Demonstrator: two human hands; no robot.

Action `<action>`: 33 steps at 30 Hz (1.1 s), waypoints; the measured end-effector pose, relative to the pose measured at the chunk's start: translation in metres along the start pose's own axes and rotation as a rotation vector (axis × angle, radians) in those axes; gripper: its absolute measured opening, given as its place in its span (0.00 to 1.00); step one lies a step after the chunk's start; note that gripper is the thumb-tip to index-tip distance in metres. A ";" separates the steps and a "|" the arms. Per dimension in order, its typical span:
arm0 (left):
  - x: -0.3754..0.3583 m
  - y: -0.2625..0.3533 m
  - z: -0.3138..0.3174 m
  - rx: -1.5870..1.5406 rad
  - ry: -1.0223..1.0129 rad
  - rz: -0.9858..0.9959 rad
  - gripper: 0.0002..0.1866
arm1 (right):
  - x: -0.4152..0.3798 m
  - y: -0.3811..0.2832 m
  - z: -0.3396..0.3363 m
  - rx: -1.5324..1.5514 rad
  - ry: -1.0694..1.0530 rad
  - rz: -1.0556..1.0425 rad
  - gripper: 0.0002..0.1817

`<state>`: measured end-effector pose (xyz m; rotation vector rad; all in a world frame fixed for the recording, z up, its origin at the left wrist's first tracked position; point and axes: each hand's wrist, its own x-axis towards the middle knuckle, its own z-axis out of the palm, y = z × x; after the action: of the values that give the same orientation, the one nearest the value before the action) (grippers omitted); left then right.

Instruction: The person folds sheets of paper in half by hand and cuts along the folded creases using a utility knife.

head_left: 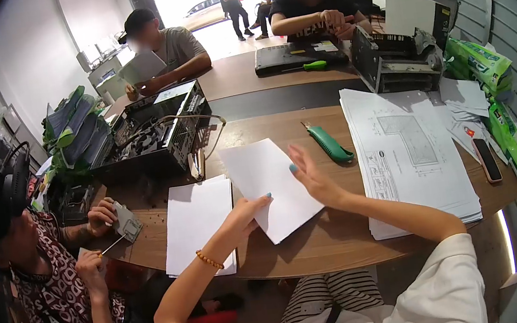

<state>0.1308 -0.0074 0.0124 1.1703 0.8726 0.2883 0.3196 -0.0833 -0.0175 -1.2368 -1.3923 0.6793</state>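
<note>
My left hand (247, 218) grips the lower left edge of a small stack of white paper (266, 183), thumb on top and fingers underneath. The stack is tilted above the brown table (322, 244). Against its right edge lies my right hand (314, 179), fingers stretched out and the palm side toward the paper. Left of my left hand lies another pile of white paper (197, 218), its edges slightly uneven. Beyond my right hand is a green-handled cutter (331, 144). Further right is a thick pile of printed drawings (408, 148).
A phone (486, 159) and green packages (484, 66) sit at the right edge. An opened computer case (150, 133) stands back left, a metal chassis (395, 62) back right. A person at left holds a screwdriver (113, 245) to a small part. Two people sit opposite.
</note>
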 end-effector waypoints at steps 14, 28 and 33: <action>0.015 -0.003 0.008 0.374 0.332 0.694 0.45 | 0.020 0.004 -0.083 -1.161 0.207 0.095 0.24; 0.037 0.007 0.050 1.490 0.136 0.695 0.32 | -0.151 -0.099 -0.093 -1.025 0.036 -0.068 0.19; 0.036 0.001 0.056 1.505 0.127 0.704 0.35 | -0.161 -0.099 -0.082 -1.011 0.041 -0.062 0.20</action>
<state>0.1949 -0.0224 0.0035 2.8991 0.6895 0.2486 0.3440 -0.2807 0.0363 -1.9360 -1.7929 -0.1645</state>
